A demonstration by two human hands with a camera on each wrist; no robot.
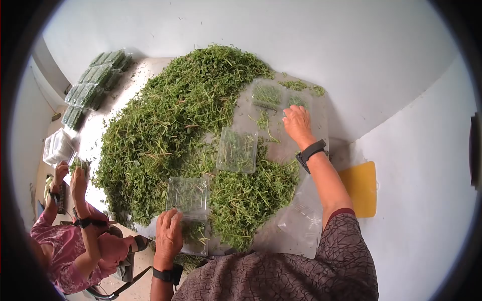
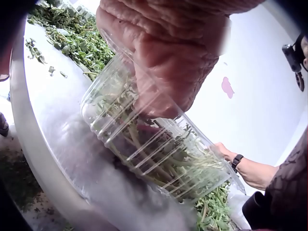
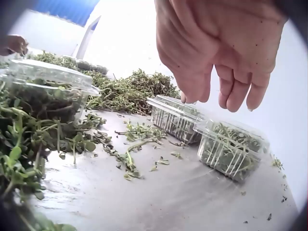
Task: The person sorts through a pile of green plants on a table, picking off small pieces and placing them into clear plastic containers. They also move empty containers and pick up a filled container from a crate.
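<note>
My left hand (image 1: 168, 233) is at the table's near edge, gripping the rim of a clear plastic clamshell box (image 2: 144, 159). That box lies with its lid (image 1: 188, 194) folded back, and leafy green stems show through its ribbed wall. At the far right, my right hand (image 1: 299, 125) hangs with loosely bent fingers just above two filled boxes. In the right wrist view the nearer filled box (image 3: 231, 151) and the one beside it (image 3: 175, 118) are lidded. Nothing shows between the right fingers. Another box of greens (image 1: 237, 150) lies on the heap between my hands.
A large heap of leafy greens (image 1: 165, 120) spreads over the table. Stacked packed boxes (image 1: 95, 83) stand at the far left, with white containers (image 1: 57, 146) nearer. Another person (image 1: 83, 236) handles greens at the left. A yellow board (image 1: 359, 189) is by the right wall.
</note>
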